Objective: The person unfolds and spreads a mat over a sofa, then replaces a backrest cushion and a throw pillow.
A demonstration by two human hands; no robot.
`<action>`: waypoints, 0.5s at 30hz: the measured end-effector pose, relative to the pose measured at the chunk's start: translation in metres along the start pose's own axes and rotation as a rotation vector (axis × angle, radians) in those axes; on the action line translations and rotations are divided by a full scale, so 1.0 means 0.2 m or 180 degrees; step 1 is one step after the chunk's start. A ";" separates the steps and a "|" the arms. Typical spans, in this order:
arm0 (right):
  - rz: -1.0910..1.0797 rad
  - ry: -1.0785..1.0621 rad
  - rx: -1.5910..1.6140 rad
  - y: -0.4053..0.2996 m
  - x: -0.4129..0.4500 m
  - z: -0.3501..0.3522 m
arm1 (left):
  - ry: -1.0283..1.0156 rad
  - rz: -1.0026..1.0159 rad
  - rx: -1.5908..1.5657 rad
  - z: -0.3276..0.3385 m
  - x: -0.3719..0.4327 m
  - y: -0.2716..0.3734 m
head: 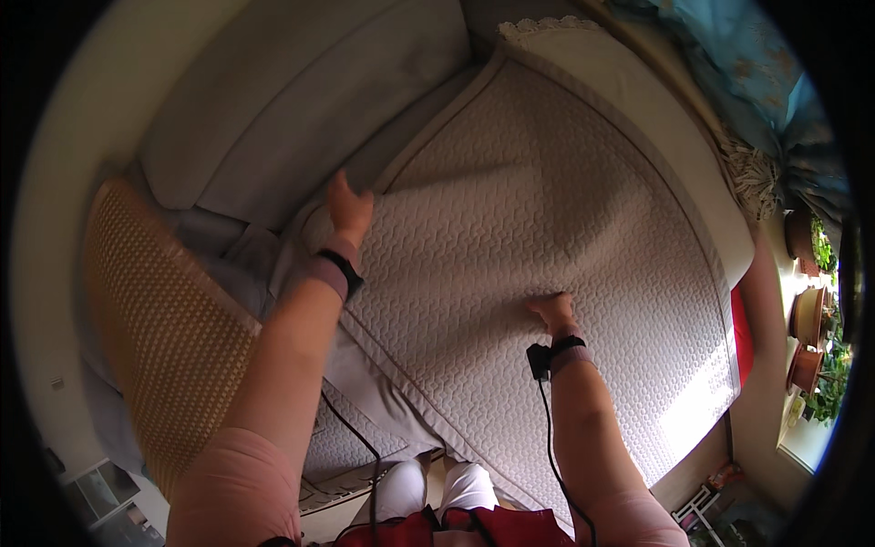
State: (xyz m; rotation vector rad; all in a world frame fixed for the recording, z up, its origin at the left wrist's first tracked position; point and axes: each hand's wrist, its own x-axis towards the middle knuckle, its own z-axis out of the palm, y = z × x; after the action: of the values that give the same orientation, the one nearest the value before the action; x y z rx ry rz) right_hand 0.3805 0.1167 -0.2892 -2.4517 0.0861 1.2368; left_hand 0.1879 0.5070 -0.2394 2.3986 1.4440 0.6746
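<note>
A pale quilted sofa cover [478,253] with a darker piped border spreads before me, with raised folds across its middle. My left hand [350,210] is at its far left edge, thumb pointing up; the fingers are partly hidden and blurred. My right hand [554,310] rests on the middle of the quilting, thumb to the left, its fingertips hidden from me. Whether either hand pinches the fabric is not visible. Each wrist wears a black strap, and a cable runs from the device [539,362] on the right one.
Grey sofa back cushions [307,102] rise behind the cover. A tan woven mat [178,321] slopes up at left. A cream lace-edged cloth [656,130] drapes the right side, near a blue curtain [745,55]. Potted plants [810,314] line the windowsill. Cables hang near my arms.
</note>
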 end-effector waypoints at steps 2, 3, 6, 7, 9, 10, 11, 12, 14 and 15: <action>0.0414 0.0221 -0.0306 -0.14 -0.14 -0.07 | -0.0920 -0.0705 -0.0793 -0.04 0.23 0.10; 0.0430 0.0249 -0.0288 -0.15 -0.13 -0.07 | -0.1879 -0.1406 -0.1573 0.00 0.30 0.12; 0.0514 0.0280 -0.0216 -0.16 -0.09 -0.07 | -0.2481 -0.2509 -0.1925 0.12 0.39 0.17; 0.0538 0.0288 -0.0210 -0.15 -0.07 -0.06 | -0.2508 -0.2505 -0.1924 0.16 0.40 0.18; 0.0499 0.0362 -0.0235 -0.14 -0.04 -0.04 | -0.2761 -0.2782 -0.1881 0.25 0.40 0.21; 0.0536 0.0381 -0.0237 -0.13 -0.02 -0.04 | -0.2805 -0.2781 -0.1887 0.27 0.41 0.22; 0.0562 0.0364 -0.0347 -0.12 -0.01 -0.04 | -0.2953 -0.2882 -0.2343 0.29 0.43 0.23; 0.0566 0.0323 -0.0453 -0.13 0.00 -0.03 | -0.3063 -0.2983 -0.2786 0.30 0.44 0.23; 0.0528 0.0283 -0.0488 -0.12 0.01 -0.03 | -0.3166 -0.2913 -0.2544 0.32 0.47 0.24; 0.0494 0.0260 -0.0518 -0.13 0.01 -0.03 | -0.3276 -0.2827 -0.2314 0.34 0.48 0.26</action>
State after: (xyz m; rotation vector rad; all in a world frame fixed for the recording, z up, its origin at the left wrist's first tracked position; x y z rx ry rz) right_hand 0.3926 0.1388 -0.2795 -2.6803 0.2097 1.2513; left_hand 0.2997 0.5675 -0.2498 1.0244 1.2325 -0.2383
